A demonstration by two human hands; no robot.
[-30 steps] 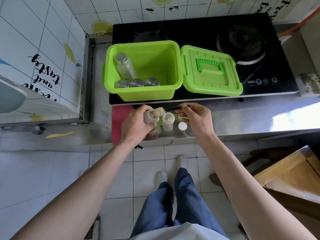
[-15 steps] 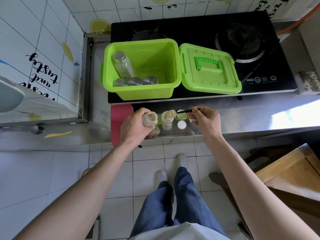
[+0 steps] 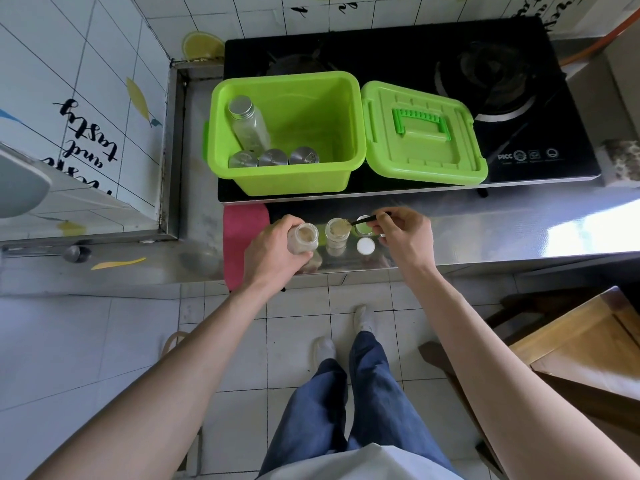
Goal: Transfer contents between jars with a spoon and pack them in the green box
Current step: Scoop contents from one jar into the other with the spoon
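Head view showed the spoon, pinched between the fingertips of the right hand, with its loaded bowl resting over the mouth of the open middle jar on the steel counter. Just left of it, the left hand had its fingers wrapped around a second open jar. Behind them on the black stove stood the green box, lid off beside it, holding a tall bottle and three capped jars.

Glossy plastic green box, shiny steel counter, glass jars.
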